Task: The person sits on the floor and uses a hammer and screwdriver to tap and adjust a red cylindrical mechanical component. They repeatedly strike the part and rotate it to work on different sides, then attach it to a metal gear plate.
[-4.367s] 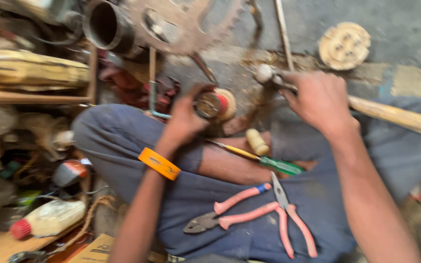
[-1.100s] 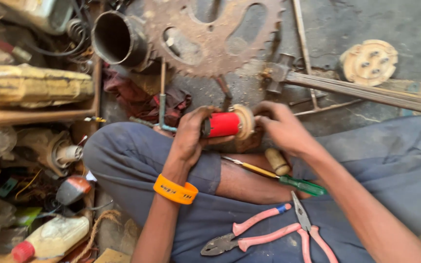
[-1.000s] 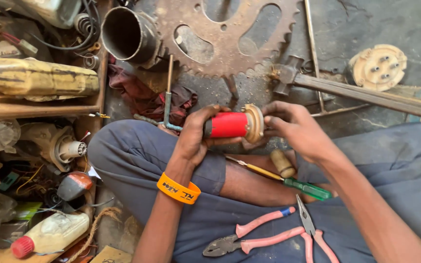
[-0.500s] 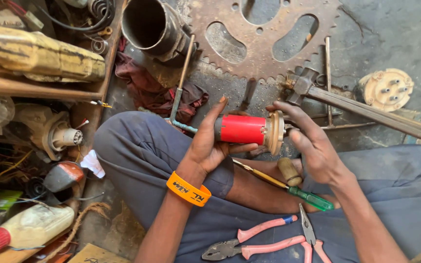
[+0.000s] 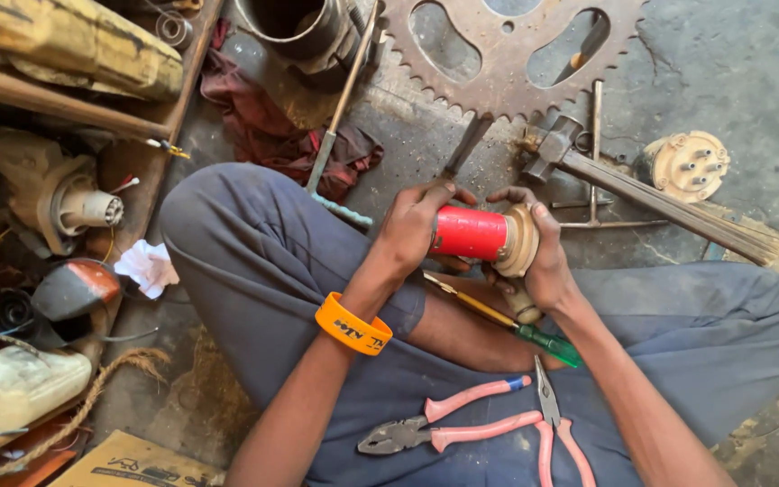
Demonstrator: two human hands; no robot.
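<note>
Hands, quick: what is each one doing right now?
Left hand: closed around the red cylinder.
Right hand: closed on the cylinder's tan end cap.

You wear an orange wristband (image 5: pixel 353 324) with dark lettering on your left wrist, at 7 o'clock from the left hand (image 5: pixel 412 230). Both forearms are bare. Blue-grey trousers (image 5: pixel 254 261) cover your 2 folded legs.
</note>
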